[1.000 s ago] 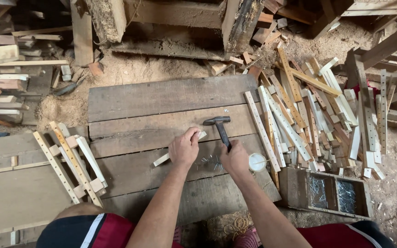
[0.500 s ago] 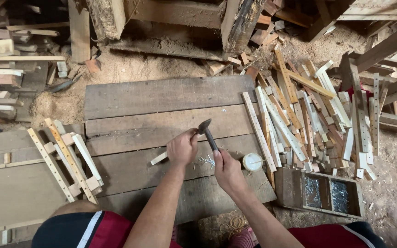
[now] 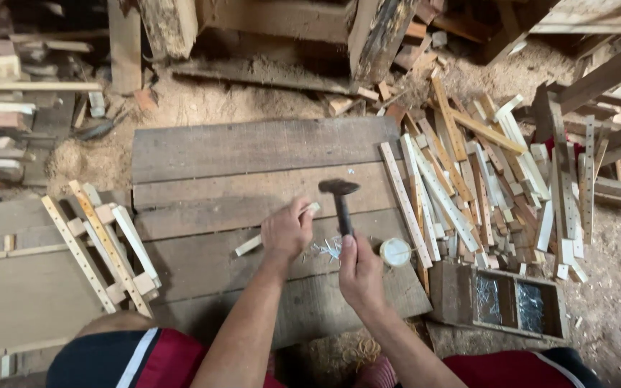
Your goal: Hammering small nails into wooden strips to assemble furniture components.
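My left hand (image 3: 287, 231) pins a thin pale wooden strip (image 3: 248, 246) down on the dark plank board (image 3: 253, 147); the strip's far end shows past my fingers. My right hand (image 3: 359, 269) grips the handle of a dark hammer (image 3: 340, 199), whose head is raised just right of the strip's end. A small heap of loose nails (image 3: 323, 249) lies on the board between my two hands.
A round white lid or cup (image 3: 395, 251) sits by my right hand. A big pile of drilled wooden slats (image 3: 483, 179) lies to the right, with a wooden nail box (image 3: 512, 300) in front. Assembled slat frames (image 3: 106, 248) lie left. Sawdust and scrap timber surround the board.
The hammer head came down onto the strip's end half a second ago and has swung back up and to the right. My left hand stays on the strip.
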